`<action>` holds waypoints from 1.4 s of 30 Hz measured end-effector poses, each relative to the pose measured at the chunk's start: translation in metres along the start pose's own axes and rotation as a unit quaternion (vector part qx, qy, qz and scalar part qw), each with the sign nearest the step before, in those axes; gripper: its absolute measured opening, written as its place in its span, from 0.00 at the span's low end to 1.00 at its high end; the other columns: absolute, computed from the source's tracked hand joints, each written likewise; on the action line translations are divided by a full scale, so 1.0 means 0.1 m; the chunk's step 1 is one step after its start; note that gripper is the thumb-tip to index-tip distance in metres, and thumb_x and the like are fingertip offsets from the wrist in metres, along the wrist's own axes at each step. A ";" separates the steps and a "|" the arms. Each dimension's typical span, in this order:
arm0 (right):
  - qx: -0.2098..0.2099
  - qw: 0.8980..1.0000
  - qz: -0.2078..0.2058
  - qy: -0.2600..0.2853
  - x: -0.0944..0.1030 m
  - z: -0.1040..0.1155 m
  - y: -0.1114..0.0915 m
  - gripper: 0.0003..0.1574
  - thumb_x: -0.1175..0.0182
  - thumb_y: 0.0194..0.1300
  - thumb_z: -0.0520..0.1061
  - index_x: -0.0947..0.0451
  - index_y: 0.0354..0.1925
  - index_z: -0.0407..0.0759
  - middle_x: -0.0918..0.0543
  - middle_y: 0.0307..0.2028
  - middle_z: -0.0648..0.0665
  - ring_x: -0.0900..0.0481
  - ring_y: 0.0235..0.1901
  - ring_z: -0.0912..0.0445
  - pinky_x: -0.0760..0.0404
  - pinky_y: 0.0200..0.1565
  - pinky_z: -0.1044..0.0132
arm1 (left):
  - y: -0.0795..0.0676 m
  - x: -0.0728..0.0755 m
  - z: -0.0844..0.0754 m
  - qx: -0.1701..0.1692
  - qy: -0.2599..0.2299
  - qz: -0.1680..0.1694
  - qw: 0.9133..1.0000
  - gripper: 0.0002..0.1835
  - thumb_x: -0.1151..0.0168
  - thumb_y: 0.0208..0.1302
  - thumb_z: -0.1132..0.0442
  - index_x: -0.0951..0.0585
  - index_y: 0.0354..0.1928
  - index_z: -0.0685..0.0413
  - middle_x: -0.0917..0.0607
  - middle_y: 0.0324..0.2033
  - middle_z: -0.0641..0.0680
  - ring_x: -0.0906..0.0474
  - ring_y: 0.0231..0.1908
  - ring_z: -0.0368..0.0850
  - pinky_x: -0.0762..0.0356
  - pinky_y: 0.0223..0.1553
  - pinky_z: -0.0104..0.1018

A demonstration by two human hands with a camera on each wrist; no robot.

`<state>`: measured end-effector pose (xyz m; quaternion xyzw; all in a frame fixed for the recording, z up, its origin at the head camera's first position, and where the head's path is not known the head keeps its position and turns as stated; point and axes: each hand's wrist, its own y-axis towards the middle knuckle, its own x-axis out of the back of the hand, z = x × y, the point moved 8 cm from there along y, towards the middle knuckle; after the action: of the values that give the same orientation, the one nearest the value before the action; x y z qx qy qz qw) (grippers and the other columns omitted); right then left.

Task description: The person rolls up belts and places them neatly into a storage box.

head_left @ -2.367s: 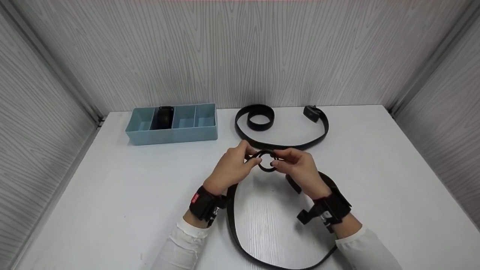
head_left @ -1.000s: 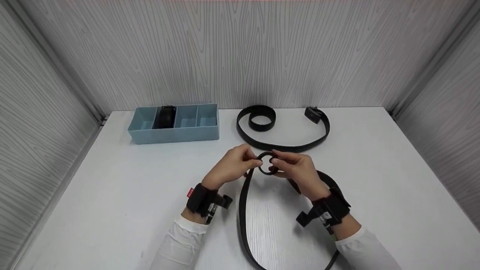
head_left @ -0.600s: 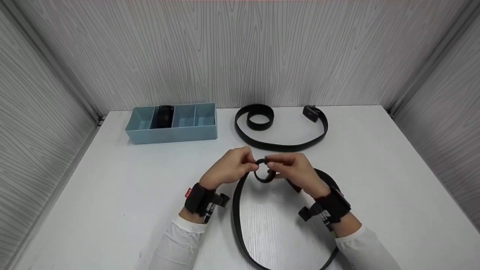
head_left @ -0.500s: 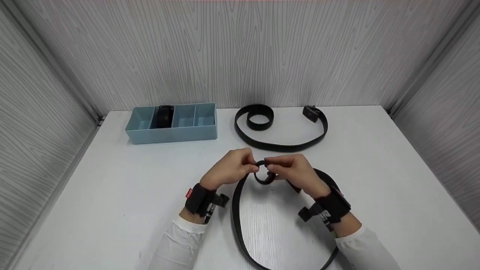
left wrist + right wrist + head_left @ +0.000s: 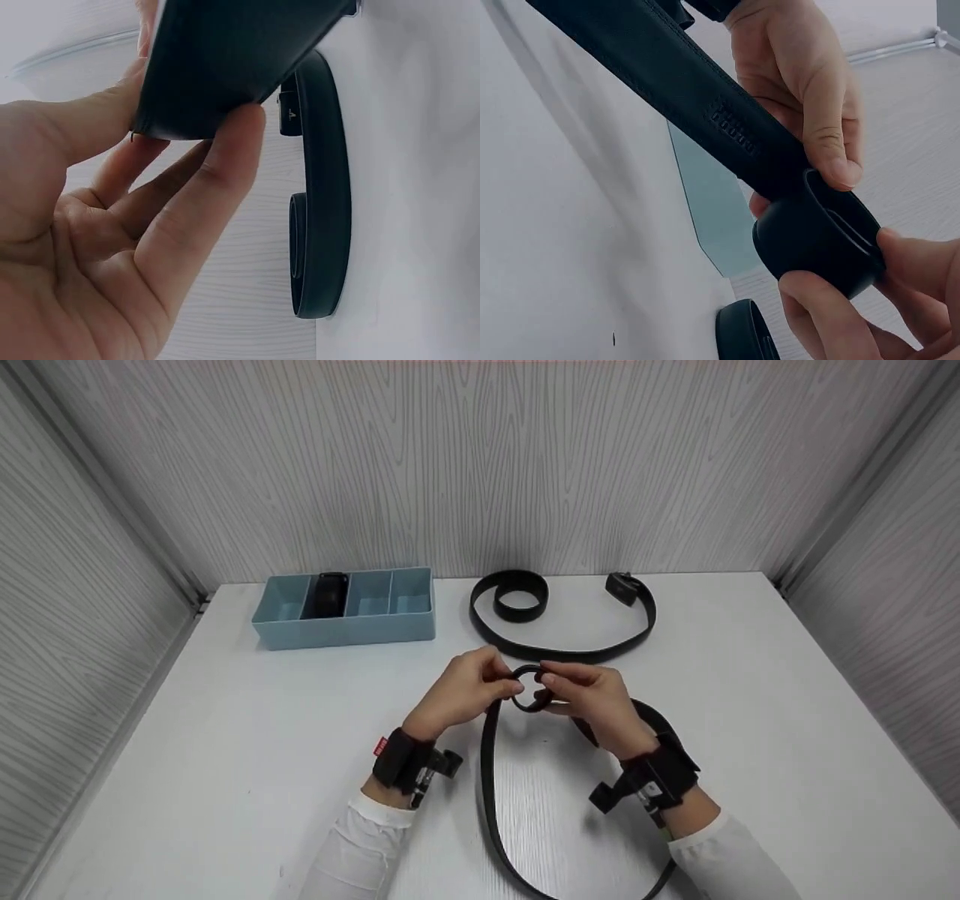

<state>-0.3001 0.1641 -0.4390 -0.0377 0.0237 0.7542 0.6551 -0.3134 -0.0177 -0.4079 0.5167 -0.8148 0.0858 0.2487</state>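
Both hands hold the coiled end of a black leather belt (image 5: 489, 780) above the table. My left hand (image 5: 466, 690) pinches the belt between thumb and fingers at the left side of the small coil. Fingers of my right hand (image 5: 596, 701) grip the coil's right side. In the right wrist view, the coil (image 5: 810, 240) is a short loop with the strap running up and left from it, embossed marks on its face. From the hands, the rest of the belt hangs to the table in a wide loop, partly hidden by the right forearm.
A second black belt (image 5: 559, 655) lies behind the hands, one end coiled, its buckle (image 5: 622, 589) at the right. Back left stands a blue divided box (image 5: 345, 631) with a rolled black belt (image 5: 330, 596) in one compartment. Patterned walls enclose the white table.
Both hands keep hold of the coil. They dipped slightly towards the person, then rose again. The hanging strap on the left has shifted right compared with the oldest frame.
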 end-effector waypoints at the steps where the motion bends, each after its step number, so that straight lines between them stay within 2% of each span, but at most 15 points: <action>1: 0.002 1.000 0.010 -0.010 0.00 0.00 0.00 0.27 0.34 0.72 0.37 0.24 0.64 0.26 0.13 0.52 0.38 0.12 0.47 0.50 0.14 0.50 0.52 | 0.00 0.00 -0.01 -0.004 0.003 -0.001 1.000 0.08 0.30 0.70 0.60 0.20 0.40 0.55 0.13 0.33 0.50 0.22 0.31 0.40 0.27 0.34 0.35; 6: 0.016 0.992 0.077 -0.100 -0.03 0.05 -0.01 0.25 0.32 0.72 0.42 0.20 0.63 0.32 0.14 0.56 0.38 0.14 0.51 0.47 0.14 0.48 0.56 | 0.00 -0.04 -0.05 -0.022 0.016 0.024 0.999 0.06 0.30 0.70 0.62 0.18 0.39 0.55 0.13 0.30 0.49 0.25 0.29 0.39 0.29 0.32 0.35; 9: 0.020 0.987 0.097 -0.128 -0.04 0.07 -0.02 0.25 0.32 0.71 0.43 0.19 0.62 0.34 0.14 0.56 0.38 0.14 0.51 0.47 0.13 0.46 0.58 | 0.00 -0.07 -0.06 -0.025 0.023 0.033 0.999 0.07 0.28 0.68 0.61 0.17 0.39 0.55 0.13 0.30 0.48 0.25 0.29 0.39 0.30 0.32 0.34; 11: 0.020 0.988 0.089 -0.121 -0.03 0.07 -0.02 0.24 0.32 0.72 0.42 0.19 0.62 0.34 0.14 0.56 0.38 0.13 0.50 0.47 0.13 0.46 0.57 | 0.01 -0.07 -0.04 -0.016 0.026 0.027 0.999 0.08 0.28 0.69 0.59 0.18 0.38 0.54 0.13 0.31 0.48 0.25 0.29 0.39 0.30 0.32 0.34; 16: 0.009 0.999 0.025 -0.042 0.03 0.05 0.00 0.22 0.34 0.73 0.38 0.19 0.62 0.34 0.15 0.55 0.35 0.12 0.47 0.48 0.14 0.49 0.53 | 0.01 -0.05 0.02 0.017 0.002 -0.001 1.000 0.12 0.30 0.70 0.54 0.21 0.39 0.52 0.12 0.35 0.48 0.21 0.32 0.40 0.27 0.33 0.35; 20: -0.001 1.000 -0.002 0.000 0.04 0.02 0.01 0.25 0.36 0.74 0.36 0.23 0.65 0.30 0.16 0.54 0.35 0.12 0.46 0.52 0.14 0.50 0.52 | 0.02 -0.04 0.03 0.018 -0.018 -0.011 1.000 0.11 0.30 0.70 0.56 0.20 0.41 0.54 0.11 0.34 0.49 0.18 0.34 0.41 0.24 0.37 0.35; 24: 0.003 1.000 0.012 -0.015 0.02 0.04 0.02 0.26 0.36 0.73 0.37 0.24 0.65 0.28 0.15 0.55 0.34 0.12 0.46 0.52 0.14 0.50 0.52 | 0.03 -0.03 0.02 0.004 -0.022 -0.016 1.000 0.09 0.29 0.70 0.60 0.19 0.39 0.56 0.11 0.32 0.50 0.17 0.33 0.42 0.24 0.36 0.35; 27: 0.014 0.997 0.043 -0.066 0.00 0.08 0.02 0.25 0.34 0.72 0.38 0.21 0.64 0.31 0.15 0.57 0.35 0.12 0.46 0.51 0.13 0.48 0.54 | 0.03 -0.03 0.00 -0.004 -0.019 -0.005 1.000 0.08 0.29 0.69 0.61 0.19 0.37 0.56 0.11 0.31 0.50 0.16 0.33 0.43 0.25 0.35 0.34; 30: 0.022 0.989 0.074 -0.127 -0.02 0.11 0.01 0.24 0.32 0.72 0.41 0.19 0.62 0.34 0.14 0.56 0.37 0.12 0.46 0.50 0.13 0.46 0.58 | 0.01 -0.04 -0.02 -0.011 -0.013 0.012 1.000 0.07 0.28 0.68 0.63 0.18 0.36 0.56 0.11 0.31 0.50 0.17 0.32 0.43 0.27 0.34 0.33; 32: 0.022 0.985 0.085 -0.148 -0.03 0.11 0.01 0.24 0.32 0.72 0.43 0.19 0.63 0.36 0.14 0.56 0.37 0.12 0.46 0.50 0.13 0.45 0.60 | 0.01 -0.05 -0.03 -0.013 -0.010 0.020 1.000 0.07 0.28 0.68 0.62 0.17 0.36 0.56 0.11 0.31 0.50 0.19 0.31 0.42 0.28 0.33 0.34; 34: 0.019 0.986 0.085 -0.145 -0.02 0.11 0.00 0.24 0.32 0.72 0.42 0.19 0.62 0.36 0.13 0.55 0.36 0.12 0.46 0.50 0.13 0.46 0.60 | 0.01 -0.06 -0.02 -0.010 -0.005 0.019 1.000 0.07 0.28 0.68 0.61 0.17 0.37 0.56 0.11 0.31 0.50 0.21 0.30 0.40 0.28 0.33 0.34; 37: 0.016 0.991 0.062 -0.113 0.00 0.10 0.01 0.23 0.32 0.71 0.41 0.18 0.62 0.36 0.14 0.56 0.35 0.12 0.46 0.49 0.13 0.47 0.57 | 0.02 -0.05 0.01 0.004 -0.004 0.002 1.000 0.09 0.28 0.69 0.58 0.19 0.38 0.54 0.11 0.34 0.49 0.21 0.31 0.39 0.28 0.33 0.34; 42: 0.017 0.999 0.009 -0.041 0.03 0.08 0.01 0.24 0.34 0.72 0.37 0.21 0.64 0.31 0.16 0.56 0.33 0.12 0.45 0.51 0.14 0.48 0.53 | 0.03 -0.03 0.06 0.020 -0.040 -0.025 0.999 0.11 0.29 0.70 0.57 0.20 0.41 0.55 0.11 0.37 0.50 0.14 0.38 0.55 0.26 0.35 0.35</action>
<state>-0.3018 0.1673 -0.4311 0.0046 0.0098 0.7607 0.6490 -0.3169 -0.0160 -0.4146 0.5444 -0.8092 0.0748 0.2078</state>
